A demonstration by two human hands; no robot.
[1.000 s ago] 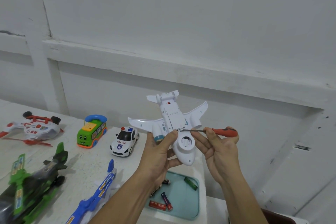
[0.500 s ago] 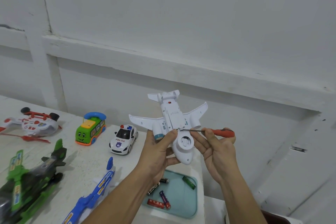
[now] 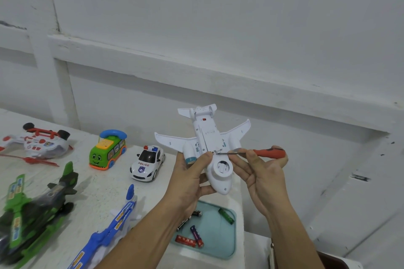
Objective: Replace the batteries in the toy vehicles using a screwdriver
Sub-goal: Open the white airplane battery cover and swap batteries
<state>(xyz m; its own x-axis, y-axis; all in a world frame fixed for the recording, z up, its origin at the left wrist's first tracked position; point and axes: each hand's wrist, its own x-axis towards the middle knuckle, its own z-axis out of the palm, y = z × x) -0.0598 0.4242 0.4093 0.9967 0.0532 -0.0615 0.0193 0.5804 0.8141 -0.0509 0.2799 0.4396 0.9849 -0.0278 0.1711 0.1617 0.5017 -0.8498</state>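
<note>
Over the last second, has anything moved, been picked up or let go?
Nothing visibly changed. The left hand still grips the white toy plane belly-up; the right hand still holds the red screwdriver, tip at the plane's underside. Police car, batteries and tray lie as before.

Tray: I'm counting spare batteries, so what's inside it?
Five show in the tray: green battery, purple battery, red battery, two black batteries. The left arm covers its left edge, so more may hide there.
</note>
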